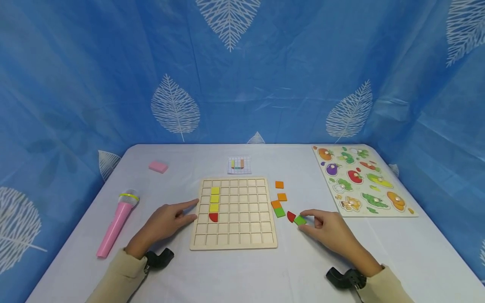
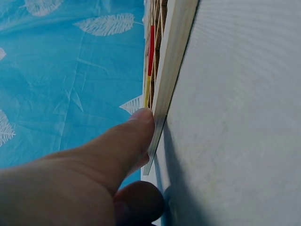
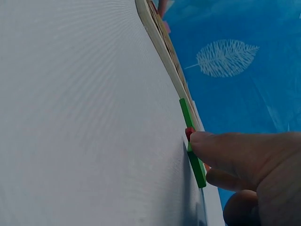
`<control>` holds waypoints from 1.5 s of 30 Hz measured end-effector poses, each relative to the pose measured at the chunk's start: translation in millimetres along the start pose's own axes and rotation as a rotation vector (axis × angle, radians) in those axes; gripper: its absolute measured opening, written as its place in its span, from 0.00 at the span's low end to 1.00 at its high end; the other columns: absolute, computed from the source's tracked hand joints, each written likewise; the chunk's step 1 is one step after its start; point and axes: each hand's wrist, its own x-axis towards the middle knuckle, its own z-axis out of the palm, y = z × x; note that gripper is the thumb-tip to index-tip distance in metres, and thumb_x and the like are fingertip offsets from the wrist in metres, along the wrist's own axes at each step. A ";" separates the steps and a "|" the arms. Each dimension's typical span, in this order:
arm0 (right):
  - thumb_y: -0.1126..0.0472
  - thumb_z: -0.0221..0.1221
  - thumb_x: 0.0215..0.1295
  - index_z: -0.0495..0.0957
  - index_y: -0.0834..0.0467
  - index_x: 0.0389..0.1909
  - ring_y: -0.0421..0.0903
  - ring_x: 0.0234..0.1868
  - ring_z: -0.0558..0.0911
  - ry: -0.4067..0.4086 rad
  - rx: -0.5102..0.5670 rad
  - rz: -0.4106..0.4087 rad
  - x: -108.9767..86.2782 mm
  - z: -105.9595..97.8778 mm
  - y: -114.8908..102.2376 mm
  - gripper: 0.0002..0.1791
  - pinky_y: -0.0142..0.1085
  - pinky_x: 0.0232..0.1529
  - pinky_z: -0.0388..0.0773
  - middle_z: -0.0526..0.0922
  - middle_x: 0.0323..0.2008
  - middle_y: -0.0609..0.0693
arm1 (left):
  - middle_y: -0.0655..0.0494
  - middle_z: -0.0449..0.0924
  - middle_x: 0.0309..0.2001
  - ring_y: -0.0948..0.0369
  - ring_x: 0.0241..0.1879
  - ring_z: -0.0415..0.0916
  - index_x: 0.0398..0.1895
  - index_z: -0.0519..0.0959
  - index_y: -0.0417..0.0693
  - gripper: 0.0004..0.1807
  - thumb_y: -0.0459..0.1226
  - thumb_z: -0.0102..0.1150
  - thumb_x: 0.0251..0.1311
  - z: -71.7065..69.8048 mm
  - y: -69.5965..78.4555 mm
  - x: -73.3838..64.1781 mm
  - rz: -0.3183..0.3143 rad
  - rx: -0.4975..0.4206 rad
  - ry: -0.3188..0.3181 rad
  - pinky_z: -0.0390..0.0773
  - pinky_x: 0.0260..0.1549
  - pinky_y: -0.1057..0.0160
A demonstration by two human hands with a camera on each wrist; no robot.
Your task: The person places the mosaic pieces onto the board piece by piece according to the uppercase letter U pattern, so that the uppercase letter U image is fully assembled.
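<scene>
My left hand (image 1: 163, 221) touches the left edge of a wooden grid board (image 1: 246, 242) with the index finger and thumb. On the board, yellow square tiles (image 1: 214, 208) form a column, with a red quarter-round tile (image 1: 214, 217) below them. To the right of the board, my right hand (image 1: 333, 231) pinches a green square tile (image 1: 300, 220) between thumb and index finger. Close beside it lies another red quarter-round tile (image 1: 291, 216). A second green tile (image 1: 279, 212) and several orange square tiles (image 1: 282, 197) lie nearer the board.
Behind the board lies a small pattern card (image 1: 239, 170). A pink block (image 1: 158, 166) is at the back left, and a pink toy microphone (image 1: 116, 227) lies on the left. A vegetable puzzle board (image 1: 382, 213) covers the back right of the white table (image 1: 242, 277).
</scene>
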 end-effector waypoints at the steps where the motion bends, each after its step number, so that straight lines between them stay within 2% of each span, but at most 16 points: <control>1: 0.51 0.75 0.57 0.87 0.49 0.49 0.38 0.16 0.62 -0.005 -0.001 0.003 -0.1 0.0 0.3 0.18 0.32 0.19 0.56 0.65 0.14 0.40 | 0.62 0.64 0.18 0.64 0.18 0.59 0.72 0.74 0.55 0.31 0.49 0.66 0.67 0.1 0.0 0.3 -0.001 0.000 -0.003 0.60 0.19 0.65; 18: 0.53 0.74 0.59 0.87 0.50 0.48 0.40 0.16 0.65 -0.024 -0.009 0.015 0.7 0.6 0.0 0.16 0.32 0.20 0.58 0.66 0.15 0.41 | 0.62 0.64 0.18 0.65 0.17 0.58 0.72 0.74 0.54 0.30 0.50 0.65 0.68 -0.8 0.3 -0.9 0.013 -0.017 0.003 0.60 0.19 0.65; 32: 0.55 0.74 0.59 0.87 0.52 0.46 0.40 0.17 0.66 -0.007 -0.014 0.039 0.2 -1.5 -4.2 0.15 0.32 0.20 0.59 0.67 0.15 0.43 | 0.62 0.64 0.18 0.65 0.17 0.58 0.72 0.75 0.55 0.30 0.50 0.65 0.68 -0.1 0.9 -0.3 -0.008 -0.016 -0.003 0.60 0.19 0.65; 45: 0.59 0.72 0.61 0.87 0.55 0.47 0.40 0.16 0.65 0.053 -0.042 0.014 0.8 -0.8 -0.5 0.13 0.33 0.19 0.59 0.67 0.14 0.42 | 0.62 0.63 0.19 0.64 0.19 0.59 0.72 0.74 0.56 0.30 0.49 0.65 0.68 -1.1 1.3 0.0 -0.013 -0.008 -0.012 0.60 0.19 0.65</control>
